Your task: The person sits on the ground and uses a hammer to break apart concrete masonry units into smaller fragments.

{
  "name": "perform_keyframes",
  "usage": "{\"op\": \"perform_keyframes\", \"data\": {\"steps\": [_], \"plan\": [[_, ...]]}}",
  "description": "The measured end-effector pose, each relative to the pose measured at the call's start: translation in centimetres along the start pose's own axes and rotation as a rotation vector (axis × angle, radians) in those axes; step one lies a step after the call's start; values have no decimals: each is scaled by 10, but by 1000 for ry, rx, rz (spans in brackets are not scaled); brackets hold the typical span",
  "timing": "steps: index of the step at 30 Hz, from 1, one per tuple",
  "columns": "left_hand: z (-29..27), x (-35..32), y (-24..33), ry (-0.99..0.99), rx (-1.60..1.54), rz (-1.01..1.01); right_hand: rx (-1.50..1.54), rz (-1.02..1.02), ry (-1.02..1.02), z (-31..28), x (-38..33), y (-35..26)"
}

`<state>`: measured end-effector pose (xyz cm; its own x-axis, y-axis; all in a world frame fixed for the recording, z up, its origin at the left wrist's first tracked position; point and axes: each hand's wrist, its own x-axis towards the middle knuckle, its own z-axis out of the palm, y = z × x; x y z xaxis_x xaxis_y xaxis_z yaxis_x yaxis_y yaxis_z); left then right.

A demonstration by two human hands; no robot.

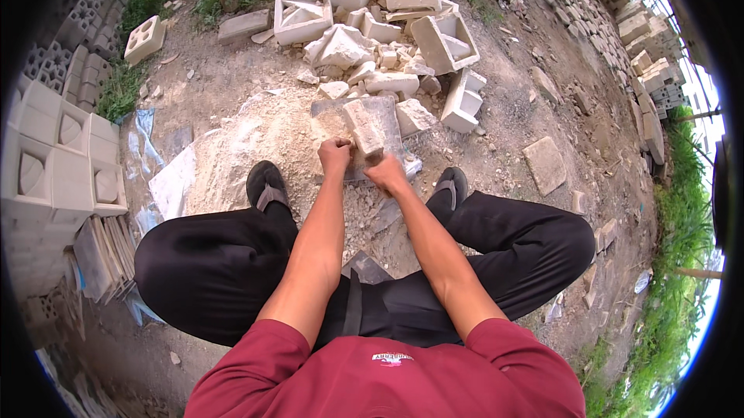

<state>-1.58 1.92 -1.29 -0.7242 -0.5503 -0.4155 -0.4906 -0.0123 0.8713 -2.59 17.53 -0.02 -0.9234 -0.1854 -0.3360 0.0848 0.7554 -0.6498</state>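
A pale, dust-covered oblong block (362, 125) is tilted above a flat grey slab (391, 125) in front of me. My right hand (386, 173) is closed at the block's near, darker end; the fingers are partly hidden there. Just left of the block, my left hand (335, 156) is closed low over the slab's near left part. Whatever its fingers hold, if anything, is too small to make out. Cream-coloured powder and crumbs (260, 143) lie on the slab and spread over the ground to its left.
Beyond the slab rises a heap of broken white blocks (341, 47), with hollow box-shaped pieces (302, 19) among them. Pale moulded blocks (66, 143) are stacked at the left. A flat stone (545, 165) lies at right. My sandalled feet (269, 185) flank the work spot.
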Motion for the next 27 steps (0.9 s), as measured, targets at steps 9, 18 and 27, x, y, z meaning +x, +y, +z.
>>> {"op": "perform_keyframes", "data": {"steps": [9,18,27], "plan": [[2,-1,8,29,350,373,178,152,104,-38,4,-22],[8,3,2,66,423,344,417,258,-55,-50,0,-49],[13,-6,15,77,267,134,408,-58,237,-22,7,-44]]}}
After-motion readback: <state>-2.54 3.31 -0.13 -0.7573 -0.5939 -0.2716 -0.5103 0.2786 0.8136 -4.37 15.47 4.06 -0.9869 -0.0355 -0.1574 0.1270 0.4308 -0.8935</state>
